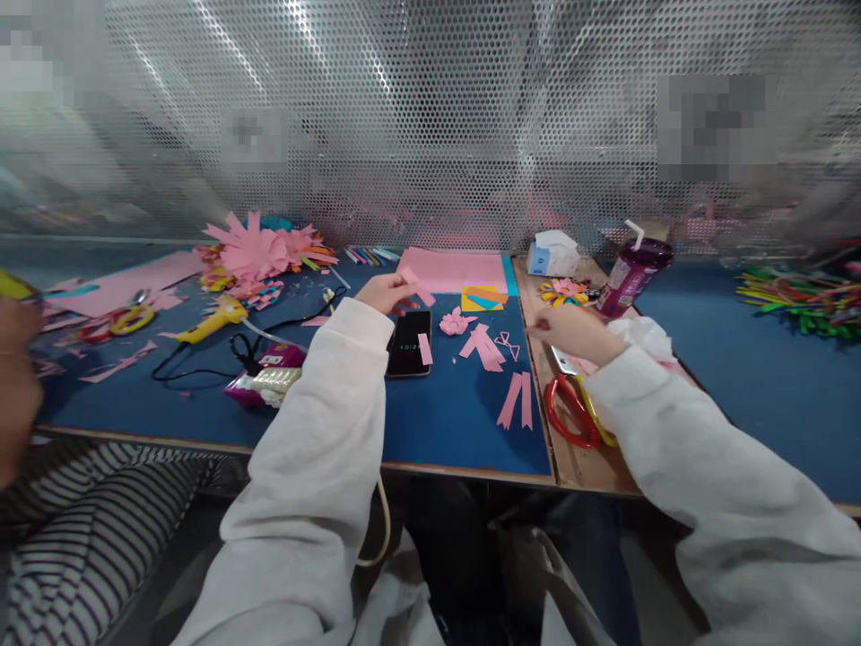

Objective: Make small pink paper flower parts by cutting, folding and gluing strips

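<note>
My left hand (387, 293) is closed in a pinch on a pink paper strip (421, 288), above the top edge of a black phone (407, 361). Another short pink strip (424, 349) lies across the phone's screen. My right hand (578, 330) hovers over the wooden strip with its fingers drawn together; whatever they may hold is too small to make out. Just below it rest scissors with red and yellow handles (566, 414). Between my hands lie a pink paper flower (456, 322), several notched pink strips (482, 347) and two more strips (516, 401) nearer the front edge.
Pink sheets (454, 269) and yellow paper (473, 302) lie at the back. Left are a yellow glue gun (213, 320), a purple power strip (265, 375) and a paper heap (259, 251). A purple cup (633, 274) and tissue pack (552, 254) stand right. Another person's arm (19, 386) shows far left.
</note>
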`<state>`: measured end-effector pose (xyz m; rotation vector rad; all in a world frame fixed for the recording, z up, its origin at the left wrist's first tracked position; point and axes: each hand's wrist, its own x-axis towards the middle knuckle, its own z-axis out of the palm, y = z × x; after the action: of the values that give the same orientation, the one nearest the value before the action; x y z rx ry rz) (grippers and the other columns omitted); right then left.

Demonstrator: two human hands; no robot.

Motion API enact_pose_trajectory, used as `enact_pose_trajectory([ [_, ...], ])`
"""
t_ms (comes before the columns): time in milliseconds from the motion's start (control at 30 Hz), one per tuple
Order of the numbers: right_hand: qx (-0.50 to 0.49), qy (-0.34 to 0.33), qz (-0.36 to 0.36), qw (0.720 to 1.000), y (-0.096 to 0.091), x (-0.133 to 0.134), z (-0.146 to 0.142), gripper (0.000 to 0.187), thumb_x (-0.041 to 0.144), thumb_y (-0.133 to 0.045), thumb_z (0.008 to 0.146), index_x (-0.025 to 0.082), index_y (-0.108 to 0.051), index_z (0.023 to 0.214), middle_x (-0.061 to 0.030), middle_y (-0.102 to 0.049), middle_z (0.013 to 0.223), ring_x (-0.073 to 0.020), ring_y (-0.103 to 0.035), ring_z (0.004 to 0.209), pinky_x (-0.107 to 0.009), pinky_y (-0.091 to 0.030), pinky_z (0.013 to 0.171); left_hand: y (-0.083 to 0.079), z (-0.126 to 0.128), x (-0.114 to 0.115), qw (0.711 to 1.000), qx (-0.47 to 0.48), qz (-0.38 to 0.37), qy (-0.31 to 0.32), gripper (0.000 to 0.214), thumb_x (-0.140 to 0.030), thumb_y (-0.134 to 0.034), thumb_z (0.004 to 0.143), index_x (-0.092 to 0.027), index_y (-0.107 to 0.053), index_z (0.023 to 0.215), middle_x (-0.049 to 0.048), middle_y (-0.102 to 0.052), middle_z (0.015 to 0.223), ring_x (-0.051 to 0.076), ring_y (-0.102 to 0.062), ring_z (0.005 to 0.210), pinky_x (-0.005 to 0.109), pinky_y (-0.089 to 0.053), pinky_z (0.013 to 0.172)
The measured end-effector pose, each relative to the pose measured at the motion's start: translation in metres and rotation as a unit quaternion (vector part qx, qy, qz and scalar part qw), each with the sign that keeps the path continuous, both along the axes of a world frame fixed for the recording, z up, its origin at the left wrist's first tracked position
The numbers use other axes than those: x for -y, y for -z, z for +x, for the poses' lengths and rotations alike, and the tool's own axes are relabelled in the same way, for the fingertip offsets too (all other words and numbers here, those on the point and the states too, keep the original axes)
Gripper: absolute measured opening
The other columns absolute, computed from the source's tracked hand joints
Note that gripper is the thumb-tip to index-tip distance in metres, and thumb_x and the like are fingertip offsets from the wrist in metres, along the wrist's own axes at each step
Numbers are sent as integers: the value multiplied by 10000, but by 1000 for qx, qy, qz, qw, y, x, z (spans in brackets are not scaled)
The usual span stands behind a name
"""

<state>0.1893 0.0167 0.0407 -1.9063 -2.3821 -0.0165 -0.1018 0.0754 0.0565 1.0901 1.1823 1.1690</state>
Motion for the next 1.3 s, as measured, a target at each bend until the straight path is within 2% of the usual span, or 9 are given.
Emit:
enact_pose_trajectory([
  [100,-118,-130,-81,981,6,2,-61,329,360,-436,882,151,-658,758,-53,-650,647,-141,-610,599,-244,-445,616,2,-10,-1,984,-147,-31,93,136,-11,-700,614,-118,-627,571,31,-624,520,109,-576,446,163,-294,395],
  [200,-170,-109,-187,961,16,2,-111,404,425,-453,872,117,-644,695,-53,-575,499,-146,-553,442,-271,-446,519,1,-16,-1,921,-341,-19,186,117,-141,-704,643,-142,-619,562,-17,-609,512,111,-593,532,156,-326,434],
  [300,-197,-107,-232,946,25,-4,-138,486,516,-502,833,121,-593,564,-45,-522,426,-136,-504,377,-275,-435,452,-1,-17,1,876,-434,1,210,129,-234,-678,659,-145,-618,587,-16,-614,544,134,-600,606,182,-364,475],
  [500,-295,-66,-292,908,34,-21,-145,375,477,-611,788,157,-511,620,49,-448,384,-56,-369,292,-196,-314,315,2,-19,-3,873,-443,-11,204,158,-271,-707,605,-154,-602,584,-2,-627,572,155,-614,646,213,-404,537],
  [800,-343,-70,-355,867,28,-15,-109,281,402,-629,779,162,-556,652,57,-461,379,-34,-309,263,-181,-242,267,17,-18,-9,887,-404,-32,222,192,-261,-719,628,-152,-568,579,-7,-639,550,135,-632,607,185,-383,513],
  [867,-317,-83,-337,883,29,-10,-100,296,411,-623,773,166,-558,621,37,-469,352,-56,-339,253,-200,-253,265,16,-12,-6,892,-395,-31,217,187,-248,-705,647,-153,-555,588,-9,-631,535,136,-636,604,189,-385,518],
  [967,-341,-100,-234,905,31,-4,-90,214,368,-626,768,172,-569,704,39,-496,387,-77,-393,270,-215,-300,297,15,0,1,898,-367,-20,240,175,-253,-700,656,-154,-560,624,-8,-641,549,134,-635,588,193,-376,508],
  [1100,-393,-118,-105,906,33,-4,-79,213,324,-606,780,163,-593,918,-1,-612,667,-81,-495,408,-233,-389,428,20,16,7,894,-315,27,317,159,-271,-689,666,-146,-596,700,4,-659,585,130,-638,594,190,-363,492],
  [1300,-434,-162,-37,885,44,-8,-68,173,313,-555,790,152,-619,798,-30,-633,772,-112,-540,623,-255,-430,600,32,33,15,890,-288,74,346,176,-268,-681,673,-125,-619,754,9,-648,591,126,-627,583,180,-343,458],
])
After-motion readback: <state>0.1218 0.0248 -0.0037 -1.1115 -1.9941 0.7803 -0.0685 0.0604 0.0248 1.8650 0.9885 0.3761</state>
